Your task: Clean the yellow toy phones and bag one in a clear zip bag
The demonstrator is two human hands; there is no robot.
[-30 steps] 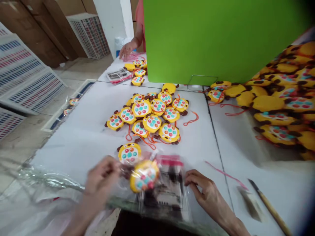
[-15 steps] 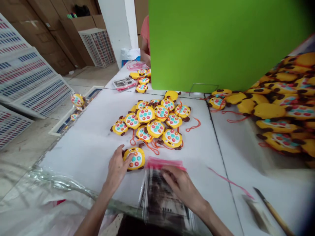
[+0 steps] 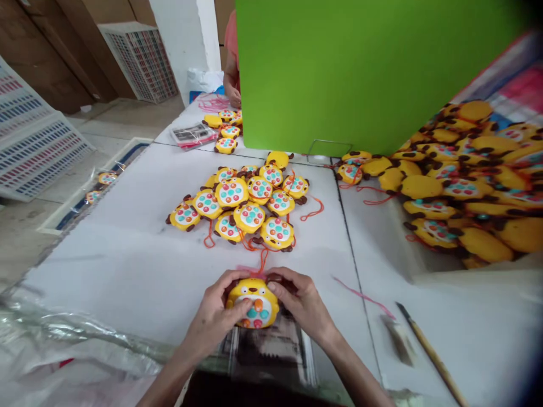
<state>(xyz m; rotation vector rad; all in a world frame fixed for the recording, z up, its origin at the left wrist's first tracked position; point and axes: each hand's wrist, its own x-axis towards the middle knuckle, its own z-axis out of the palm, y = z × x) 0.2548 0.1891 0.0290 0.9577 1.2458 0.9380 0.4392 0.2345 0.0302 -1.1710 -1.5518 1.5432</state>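
A yellow animal-shaped toy (image 3: 259, 298) with a white belly of coloured round buttons is held between my two hands. My left hand (image 3: 223, 302) grips its left side, the thumb across the belly. On the upper right, my right hand (image 3: 299, 297) pinches the toy near a brown part, fingers behind it. Beneath the toy lies a stack of clear plastic bags (image 3: 271, 353) with dark contents or print, partly hidden, its pink top edge just showing. Farther up the table sits a pile of similar toys (image 3: 249, 216) with orange cords.
A bin (image 3: 418, 271) heaped with toys stands at the right. A green panel (image 3: 339, 73) rises at the back, with a co-worker's arm (image 3: 231, 79) beside it. A brush (image 3: 399, 339), a thin wooden-handled tool (image 3: 432, 356) and a pink tie (image 3: 365, 297) lie on the right.
My left hand has brought the toy right, over the bags, and turned it. My right hand has left the bags and taken hold of the toy. The view has shifted.
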